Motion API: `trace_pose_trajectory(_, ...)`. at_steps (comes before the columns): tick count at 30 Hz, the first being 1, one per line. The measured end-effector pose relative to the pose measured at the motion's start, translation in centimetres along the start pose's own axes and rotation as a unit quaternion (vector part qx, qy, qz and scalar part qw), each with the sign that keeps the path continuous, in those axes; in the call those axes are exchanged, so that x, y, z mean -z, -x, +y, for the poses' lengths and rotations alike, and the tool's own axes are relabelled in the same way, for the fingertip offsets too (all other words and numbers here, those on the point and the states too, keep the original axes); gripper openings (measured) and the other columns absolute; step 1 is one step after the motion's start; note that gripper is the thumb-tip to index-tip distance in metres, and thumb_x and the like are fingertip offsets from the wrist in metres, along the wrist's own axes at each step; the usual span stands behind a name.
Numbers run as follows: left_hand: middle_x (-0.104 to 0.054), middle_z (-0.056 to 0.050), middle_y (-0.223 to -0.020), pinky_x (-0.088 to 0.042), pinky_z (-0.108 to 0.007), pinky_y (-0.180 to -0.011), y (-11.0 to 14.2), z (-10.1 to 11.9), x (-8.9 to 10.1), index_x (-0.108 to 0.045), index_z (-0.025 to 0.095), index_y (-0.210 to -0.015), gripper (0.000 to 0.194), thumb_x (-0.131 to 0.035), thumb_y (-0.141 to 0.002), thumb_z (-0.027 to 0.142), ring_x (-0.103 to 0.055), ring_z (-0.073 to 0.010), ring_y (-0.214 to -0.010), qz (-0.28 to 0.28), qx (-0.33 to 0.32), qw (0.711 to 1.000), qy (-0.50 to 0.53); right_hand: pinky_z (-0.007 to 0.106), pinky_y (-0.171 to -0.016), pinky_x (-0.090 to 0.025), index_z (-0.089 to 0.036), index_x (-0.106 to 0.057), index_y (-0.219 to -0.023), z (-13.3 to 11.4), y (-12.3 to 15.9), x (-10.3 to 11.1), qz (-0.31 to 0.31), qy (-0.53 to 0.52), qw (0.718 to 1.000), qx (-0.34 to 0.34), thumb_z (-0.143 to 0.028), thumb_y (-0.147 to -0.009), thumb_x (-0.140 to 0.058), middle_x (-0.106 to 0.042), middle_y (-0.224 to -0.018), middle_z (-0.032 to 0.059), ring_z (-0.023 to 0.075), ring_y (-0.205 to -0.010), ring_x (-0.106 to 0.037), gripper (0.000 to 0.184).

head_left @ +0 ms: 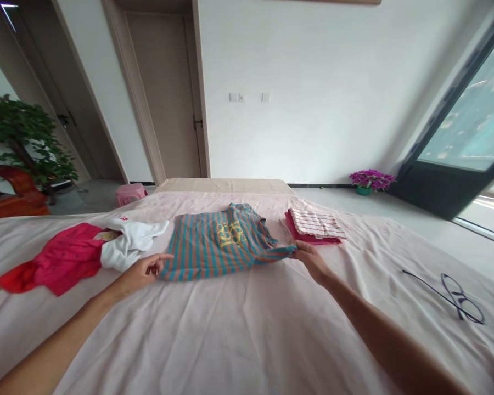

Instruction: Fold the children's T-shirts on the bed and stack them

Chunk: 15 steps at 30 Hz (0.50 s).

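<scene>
A teal and orange-brown striped T-shirt with a yellow print lies spread on the pink sheet, its neck opening to the right. At its near left corner, my left hand is closed on the hem, the index finger stretched along the fabric. My right hand pinches the sleeve at the shirt's right end, lifting it a little. Just beyond my right hand sits a stack of folded clothes, a red-striped white one over a dark pink one.
Loose red and pink clothing and a white garment lie crumpled at left. Eyeglasses rest on the sheet at right. Past the bed stand a pink stool, a potted plant and purple flowers.
</scene>
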<state>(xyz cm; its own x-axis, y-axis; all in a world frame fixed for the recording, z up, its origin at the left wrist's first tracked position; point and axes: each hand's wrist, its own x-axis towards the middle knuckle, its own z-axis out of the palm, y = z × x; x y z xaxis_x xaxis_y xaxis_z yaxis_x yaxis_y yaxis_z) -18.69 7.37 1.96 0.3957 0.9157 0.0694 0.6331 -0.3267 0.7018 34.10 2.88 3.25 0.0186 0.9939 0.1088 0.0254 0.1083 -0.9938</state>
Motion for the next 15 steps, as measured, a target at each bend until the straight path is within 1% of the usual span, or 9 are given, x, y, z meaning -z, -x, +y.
trace_pose_trajectory(2,-0.058,0.001,-0.075,-0.049,-0.025,-0.072,1.1,-1.3,-1.4,-0.065,0.016,-0.117,0.057,-0.045,-0.064,0.012,-0.058,-0.0138,-0.072,-0.020,0.013,0.999,-0.036,0.027,-0.066,-0.048,-0.018,-0.064,-0.073,2.0,1.6,0.2,-0.003,0.043,0.999,-0.028,-0.028,-0.068,-0.065,-0.065,-0.067,-0.0015,0.0142,-0.065,-0.058,0.011)
trace_pose_trajectory(3,-0.059,0.000,-0.079,-0.049,-0.026,-0.077,1.5,-1.4,-1.8,-0.066,0.017,-0.116,0.054,-0.045,-0.066,0.013,-0.059,-0.0148,-0.077,-0.026,0.008,0.998,-0.049,0.027,-0.065,-0.047,-0.018,-0.064,-0.074,2.5,2.1,0.2,-0.010,0.060,0.998,-0.031,-0.027,-0.069,-0.063,-0.065,-0.067,-0.0015,0.0146,-0.064,-0.058,0.010)
trace_pose_trajectory(5,-0.063,-0.003,-0.095,-0.047,-0.030,-0.090,2.2,-0.7,-2.2,-0.066,0.021,-0.117,0.050,-0.050,-0.070,0.016,-0.060,-0.0181,-0.094,-0.025,-0.026,0.995,-0.089,0.029,-0.070,-0.049,-0.019,-0.064,-0.079,2.7,2.8,0.3,-0.043,0.084,0.995,-0.016,-0.024,-0.068,-0.060,-0.069,-0.076,0.0008,0.0177,-0.072,-0.063,0.013)
trace_pose_trajectory(6,-0.063,-0.004,-0.103,-0.045,-0.031,-0.094,2.6,0.0,-2.3,-0.066,0.023,-0.117,0.048,-0.052,-0.071,0.017,-0.059,-0.0198,-0.101,-0.022,-0.046,0.993,-0.111,0.031,-0.075,-0.051,-0.018,-0.065,-0.086,2.5,3.0,0.2,-0.068,0.097,0.993,0.001,-0.021,-0.067,-0.059,-0.071,-0.084,0.0027,0.0201,-0.080,-0.065,0.020)
trace_pose_trajectory(8,-0.063,-0.004,-0.110,-0.043,-0.032,-0.097,3.1,1.6,-2.6,-0.066,0.025,-0.114,0.044,-0.055,-0.072,0.018,-0.056,-0.0216,-0.108,-0.016,-0.075,0.985,-0.153,0.036,-0.086,-0.050,-0.018,-0.065,-0.106,2.1,3.2,0.2,-0.120,0.141,0.982,0.033,-0.015,-0.062,-0.058,-0.071,-0.101,0.0061,0.0246,-0.096,-0.065,0.045)
trace_pose_trajectory(10,-0.063,-0.004,-0.110,-0.042,-0.031,-0.097,3.7,2.9,-3.1,-0.067,0.026,-0.109,0.040,-0.055,-0.072,0.016,-0.056,-0.0213,-0.109,-0.020,-0.091,0.979,-0.181,0.039,-0.093,-0.048,-0.019,-0.056,-0.128,1.7,3.3,0.1,-0.145,0.221,0.963,0.052,-0.010,-0.057,-0.056,-0.068,-0.114,0.0080,0.0267,-0.106,-0.062,0.071)
trace_pose_trajectory(11,-0.063,-0.003,-0.109,-0.042,-0.030,-0.096,3.9,3.4,-3.4,-0.067,0.026,-0.108,0.039,-0.055,-0.073,0.015,-0.056,-0.0209,-0.108,-0.024,-0.097,0.977,-0.189,0.039,-0.095,-0.047,-0.020,-0.052,-0.134,1.7,3.4,0.1,-0.144,0.274,0.949,0.058,-0.010,-0.056,-0.055,-0.066,-0.118,0.0086,0.0270,-0.110,-0.060,0.079)
trace_pose_trajectory(13,-0.064,-0.002,-0.108,-0.042,-0.030,-0.093,4.3,3.9,-3.9,-0.065,0.027,-0.108,0.039,-0.055,-0.073,0.014,-0.057,-0.0203,-0.106,-0.024,-0.108,0.972,-0.205,0.038,-0.097,-0.045,-0.021,-0.052,-0.136,1.7,3.5,0.0,-0.128,0.382,0.913,0.071,-0.010,-0.058,-0.055,-0.065,-0.120,0.0086,0.0267,-0.112,-0.058,0.079)
trace_pose_trajectory(15,-0.065,-0.001,-0.101,-0.042,-0.030,-0.090,4.5,3.8,-4.1,-0.066,0.026,-0.100,0.033,-0.053,-0.073,0.011,-0.058,-0.0194,-0.100,-0.007,-0.112,0.968,-0.227,0.035,-0.094,-0.045,-0.022,-0.062,-0.124,1.6,3.7,-0.2,-0.112,0.461,0.876,0.088,-0.010,-0.062,-0.053,-0.068,-0.110,0.0072,0.0251,-0.106,-0.058,0.064)
